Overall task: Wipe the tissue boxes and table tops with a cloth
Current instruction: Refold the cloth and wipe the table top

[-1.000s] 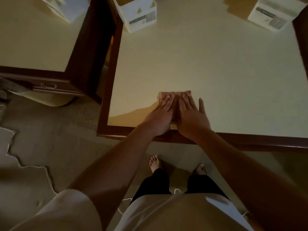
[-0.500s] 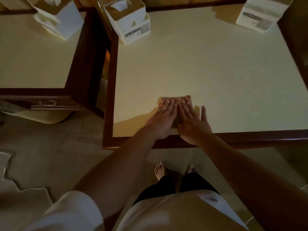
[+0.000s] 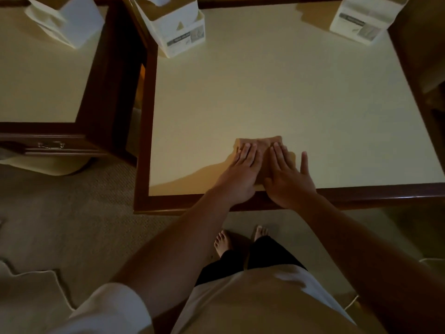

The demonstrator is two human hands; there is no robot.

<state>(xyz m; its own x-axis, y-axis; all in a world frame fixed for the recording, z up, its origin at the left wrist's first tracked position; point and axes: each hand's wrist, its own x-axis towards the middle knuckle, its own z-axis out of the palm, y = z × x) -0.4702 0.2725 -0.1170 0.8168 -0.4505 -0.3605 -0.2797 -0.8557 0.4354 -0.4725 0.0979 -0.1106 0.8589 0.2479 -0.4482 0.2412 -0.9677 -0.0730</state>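
Main tabletop (image 3: 277, 92): a pale cream surface framed by a dark wood border (image 3: 142, 121). A folded tan cloth (image 3: 257, 142) lies flat on it, close to the near edge and a little left of that edge's middle.

Both hands are on the cloth, side by side. The left hand (image 3: 239, 175) lies palm down with its fingers straight and held together, and the fingertips stop short of the cloth's far edge. The right hand (image 3: 289, 182) is likewise flat with straight fingers. Its thumb is spread out to the right and rests on the bare surface beside the cloth. Neither hand curls round or pinches anything; both press down open-palmed. A strip of cloth shows between them. The heels of both hands reach the wood border at the near edge.

Left tissue box (image 3: 175, 27): white, upright at the far left corner of the main tabletop, with a tissue showing at its top opening and a printed label on its near face.

Right tissue box (image 3: 361, 20): white and labelled, at the far right corner, partly cut off by the frame. Both boxes stand well apart from the cloth and hands.

Second tabletop (image 3: 36, 80): the same cream surface and dark border, to the left across a narrow gap. The side tissue box (image 3: 65, 20) stands on its far part. A metal drawer handle (image 3: 51, 145) shows on its front.

Floor (image 3: 72, 213): carpet. The person stands with bare feet (image 3: 222, 242) just short of the main table, in dark trousers and a pale top with a short sleeve (image 3: 113, 307). Lighting is dim.
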